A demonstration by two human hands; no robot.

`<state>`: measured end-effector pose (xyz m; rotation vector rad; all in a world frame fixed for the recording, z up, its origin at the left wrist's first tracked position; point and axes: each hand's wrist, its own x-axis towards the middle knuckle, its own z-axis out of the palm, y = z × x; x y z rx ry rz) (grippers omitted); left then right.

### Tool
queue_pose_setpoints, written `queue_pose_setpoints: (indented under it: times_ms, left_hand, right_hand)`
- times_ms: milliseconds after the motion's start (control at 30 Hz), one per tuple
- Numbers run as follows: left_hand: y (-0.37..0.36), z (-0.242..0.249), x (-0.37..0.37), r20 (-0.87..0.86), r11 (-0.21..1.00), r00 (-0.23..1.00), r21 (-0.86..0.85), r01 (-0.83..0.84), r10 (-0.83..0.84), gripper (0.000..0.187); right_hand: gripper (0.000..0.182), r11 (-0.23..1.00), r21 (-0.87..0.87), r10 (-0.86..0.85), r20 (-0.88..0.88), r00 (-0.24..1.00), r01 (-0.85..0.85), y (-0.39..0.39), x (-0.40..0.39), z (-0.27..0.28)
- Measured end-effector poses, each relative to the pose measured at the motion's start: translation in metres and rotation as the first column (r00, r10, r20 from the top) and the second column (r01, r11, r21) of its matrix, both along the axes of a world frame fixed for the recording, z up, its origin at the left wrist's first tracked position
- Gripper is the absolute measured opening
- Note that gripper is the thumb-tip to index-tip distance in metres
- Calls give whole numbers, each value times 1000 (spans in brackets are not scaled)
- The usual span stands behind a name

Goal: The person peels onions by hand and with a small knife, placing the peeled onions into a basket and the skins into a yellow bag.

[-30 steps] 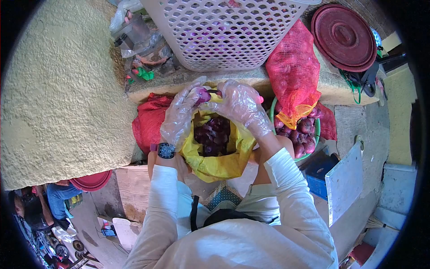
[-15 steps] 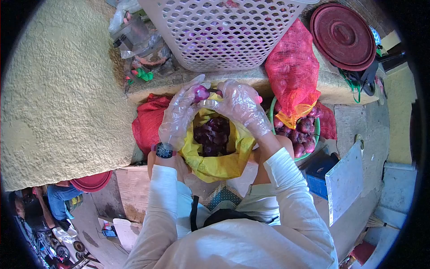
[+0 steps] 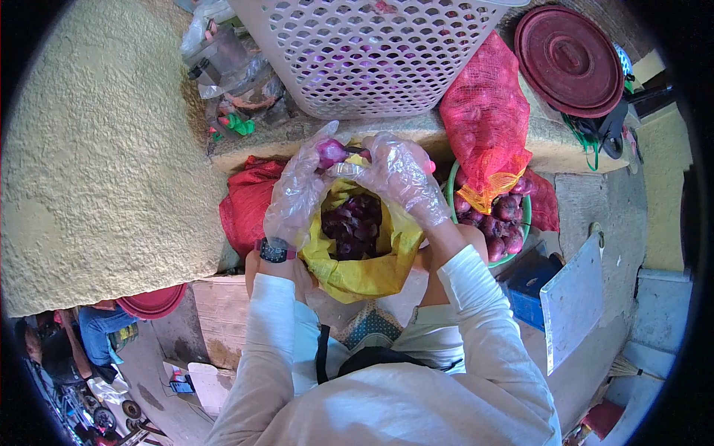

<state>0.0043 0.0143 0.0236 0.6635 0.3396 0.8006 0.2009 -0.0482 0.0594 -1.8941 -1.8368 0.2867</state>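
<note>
In a clear plastic glove, my left hand [image 3: 295, 189] is closed on a purple onion [image 3: 331, 153], above the far rim of a yellow bag. My right hand [image 3: 401, 175], gloved too, is closed round a knife, whose pink handle end [image 3: 431, 166] pokes out on its right side; a short stretch of blade shows by the onion. Below both hands the yellow bag [image 3: 357, 281] stands open between my knees, with dark purple onion skins [image 3: 351, 227] inside.
A white perforated basket [image 3: 372, 59] of onions stands ahead on a ledge. Right of it lie a red mesh sack [image 3: 487, 111] and a maroon lid [image 3: 569, 61]. A green-rimmed basin [image 3: 451, 195] of onions is at my right knee, near a blue box [image 3: 526, 297].
The onion in my left hand has turned slightly and shows more of its bright side. My left wrist has shifted a little; my right hand looks almost unmoved.
</note>
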Motion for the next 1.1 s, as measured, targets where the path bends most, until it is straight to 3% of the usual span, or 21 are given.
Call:
queue_pose_setpoints:
  times_ms: [267,333,433,567,633,733,867,933,967,1100]
  left_hand:
    - [2,1,0,-28,998,999,53,-16,17,46]
    - [-9,20,4,-233,984,956,59,-168,177,40]
    - [-8,11,4,-299,969,928,173,-177,222,52]
    - [-3,-7,8,-227,944,930,231,-237,289,54]
    - [-2,-12,9,-174,900,930,360,-246,324,57]
    - [-1,-17,10,-174,858,908,432,-278,381,54]
    - [-2,-17,12,-100,871,926,388,-302,365,50]
    - [-2,-12,11,-30,928,943,192,-320,331,46]
    - [-1,-14,11,-30,928,943,192,-320,331,46]
    - [1,-14,7,88,955,965,146,-257,246,57]
  right_hand:
    - [63,996,49,-77,-20,997,78,-1,0,-1]
    - [62,994,56,-93,-11,996,93,-2,0,-1]
    - [57,992,100,-73,-20,997,75,-1,-2,-6]
    - [53,992,117,-46,-73,996,55,-4,-8,-8]
    - [53,989,139,-36,-95,995,49,-5,-12,-2]
    - [50,997,46,-52,-92,994,57,-6,-13,5]
    - [48,998,36,-55,-111,992,59,-7,-14,9]
    - [47,998,11,-66,-119,991,67,-7,-14,10]
    - [46,998,34,-56,-133,990,61,-7,-13,9]
    - [44,997,63,-26,-139,990,35,-10,-16,14]
